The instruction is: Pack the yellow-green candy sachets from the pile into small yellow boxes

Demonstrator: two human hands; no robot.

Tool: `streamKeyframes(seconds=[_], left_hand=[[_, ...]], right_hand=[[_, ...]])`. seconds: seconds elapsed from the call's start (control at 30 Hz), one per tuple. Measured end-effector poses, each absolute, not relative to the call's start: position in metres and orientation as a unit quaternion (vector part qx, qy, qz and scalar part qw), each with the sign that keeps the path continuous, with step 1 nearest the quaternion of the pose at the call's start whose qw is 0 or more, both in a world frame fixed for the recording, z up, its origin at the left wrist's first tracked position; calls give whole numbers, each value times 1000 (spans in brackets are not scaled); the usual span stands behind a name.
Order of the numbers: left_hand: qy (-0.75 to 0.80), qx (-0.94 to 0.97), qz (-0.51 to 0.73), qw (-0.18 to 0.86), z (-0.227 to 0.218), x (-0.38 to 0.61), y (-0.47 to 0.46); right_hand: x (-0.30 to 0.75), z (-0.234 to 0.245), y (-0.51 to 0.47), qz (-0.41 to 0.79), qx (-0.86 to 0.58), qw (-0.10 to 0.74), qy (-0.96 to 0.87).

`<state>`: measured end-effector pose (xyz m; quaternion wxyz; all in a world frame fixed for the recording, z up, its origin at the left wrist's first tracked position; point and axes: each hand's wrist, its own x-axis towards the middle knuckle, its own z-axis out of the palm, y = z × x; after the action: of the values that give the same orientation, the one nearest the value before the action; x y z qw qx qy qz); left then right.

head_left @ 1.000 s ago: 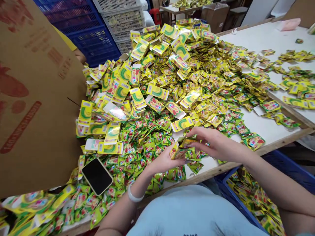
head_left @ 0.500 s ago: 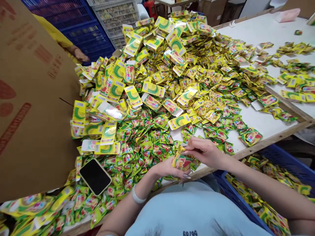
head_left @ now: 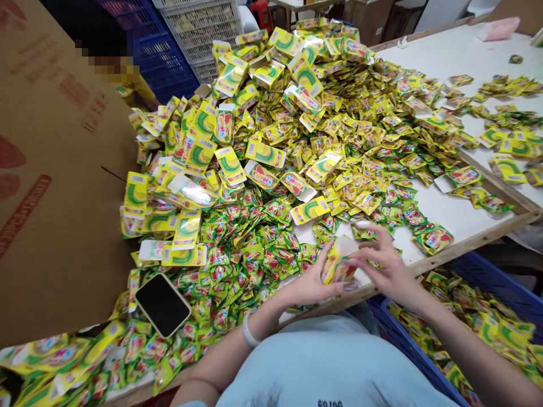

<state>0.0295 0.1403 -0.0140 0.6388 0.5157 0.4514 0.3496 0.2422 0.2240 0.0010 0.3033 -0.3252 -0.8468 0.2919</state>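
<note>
My left hand (head_left: 309,284) is closed around a small yellow and green candy box (head_left: 335,264) near the table's front edge. The box is partly blurred, and a white flap shows at its upper end. Beside it is my right hand (head_left: 392,268), its fingers spread and smeared a little; the fingertips are close to the box, and whether they touch it I cannot tell. Green candy sachets (head_left: 254,249) with red fruit pictures lie just beyond and left of my hands. Behind them rises a heap of yellow sachets (head_left: 352,135) and printed candy boxes (head_left: 203,152).
A phone (head_left: 163,305) lies on the sachets at left, by a large brown carton (head_left: 63,198). A blue crate (head_left: 504,282) of packets stands below the table's wooden edge (head_left: 470,240). Another person's yellow sleeve (head_left: 142,87) shows behind the carton, near stacked crates (head_left: 203,34).
Both my hands have moved right with the candy box. My right fingers, pinched at the box's top before, have spread and drawn to its right. The other person's arm has shifted.
</note>
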Motion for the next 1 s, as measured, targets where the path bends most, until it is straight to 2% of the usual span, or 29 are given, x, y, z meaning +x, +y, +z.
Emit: streamKeyframes(seconds=[0.1,0.13,0.2,0.27,0.33,0.4,0.5,0.7,0.8,0.9,1.0], left_hand=[[523,636,324,467,-4,7,155],[560,665,303,390,-4,-4,159],[626,695,234,266,-10,-26,161],[663,701,166,202,-23,-42,160],[673,705,139,178,-37,-51,155],[670,706,152,174,-46,-54,149],[665,701,179,185,-47,-55,141],[624,724,135,259,-7,-53,145],[584,742,187,271,9,-38,183],[635,706,219,223,2,-9,241],[657,699,217,179,-18,22,294]], right_hand=[[289,10,262,58,-434,367,-821],[299,11,274,-24,-465,363,-807],[301,8,289,-79,-473,345,-807],[276,-8,294,-12,-422,303,-854],[235,-31,292,64,-371,222,-900],[194,-54,287,84,-372,148,-913],[161,-75,282,95,-393,115,-907],[199,-71,263,159,-328,153,-919],[224,-64,250,296,-372,245,-845],[236,-60,242,459,-445,341,-689],[238,-57,240,523,-468,393,-594]])
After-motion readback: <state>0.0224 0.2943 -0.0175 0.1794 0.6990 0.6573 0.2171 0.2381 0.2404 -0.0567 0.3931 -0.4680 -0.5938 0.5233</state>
